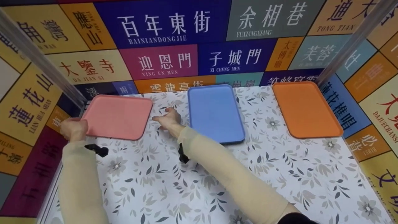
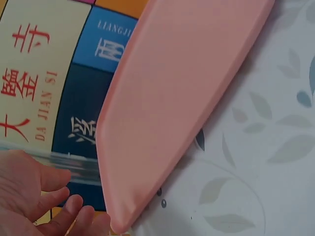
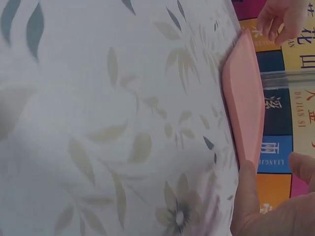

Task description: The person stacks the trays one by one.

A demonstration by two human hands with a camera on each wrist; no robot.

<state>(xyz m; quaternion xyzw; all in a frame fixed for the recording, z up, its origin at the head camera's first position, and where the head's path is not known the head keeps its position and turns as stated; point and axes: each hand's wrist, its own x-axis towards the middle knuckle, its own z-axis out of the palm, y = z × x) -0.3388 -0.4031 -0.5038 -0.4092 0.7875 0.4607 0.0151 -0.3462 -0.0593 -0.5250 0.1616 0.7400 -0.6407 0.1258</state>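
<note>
A pink rectangular tray (image 1: 119, 118) lies on the left of the tabletop, bare on top. My left hand (image 1: 74, 128) is at its left edge; in the left wrist view the loosely bent fingers (image 2: 59, 211) are close beside the tray's corner. Between the pink tray and a blue tray (image 1: 214, 115) is my right hand (image 1: 168, 119), fingers and thumb spread toward the pink tray's right edge. From the right wrist, the thumb (image 3: 247, 189) overlaps the near end of the pink tray (image 3: 243, 93). Neither hand holds anything.
An orange tray (image 1: 306, 109) lies at the right, by the side wall. White cloth with grey leaves and flowers covers the table (image 1: 149, 180). Panels of coloured place-name signs (image 1: 164, 25) rise behind and on both sides, with clear corner posts (image 1: 345, 46).
</note>
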